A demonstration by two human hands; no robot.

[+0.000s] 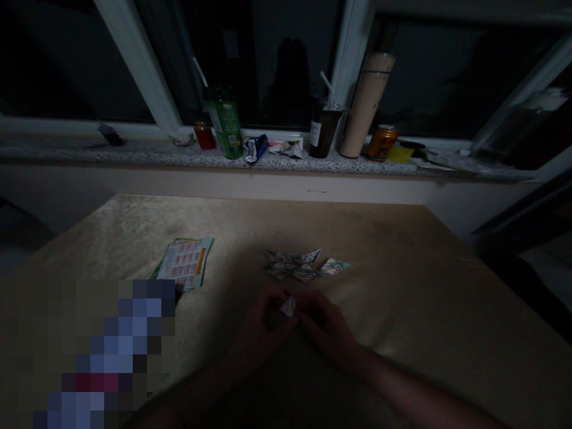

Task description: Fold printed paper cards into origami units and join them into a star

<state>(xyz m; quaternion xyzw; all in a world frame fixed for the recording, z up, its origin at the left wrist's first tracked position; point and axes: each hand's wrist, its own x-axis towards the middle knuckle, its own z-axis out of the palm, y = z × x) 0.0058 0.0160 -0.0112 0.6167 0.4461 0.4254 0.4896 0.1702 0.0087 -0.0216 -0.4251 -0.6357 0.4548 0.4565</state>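
Between the fingertips of my left hand (264, 322) and my right hand (325, 322) is a small piece of folded paper (289, 306), pale with faint print. Both hands are closed on it, low over the table. Just beyond them lie several folded paper pieces (292, 265), printed in many colours, with pointed ends, grouped close together. One folded paper piece (335, 266) sits a little apart at the right of the group. Dim light hides the fine folds.
The brown-covered table (402, 286) bears a stack of printed sheets (185, 263) at left, beside a blurred-out area. On the granite windowsill (286, 162) stand a green cup (227, 128), a dark cup with straw (322, 134), a tall pinkish flask (366, 107) and an orange can (382, 143).
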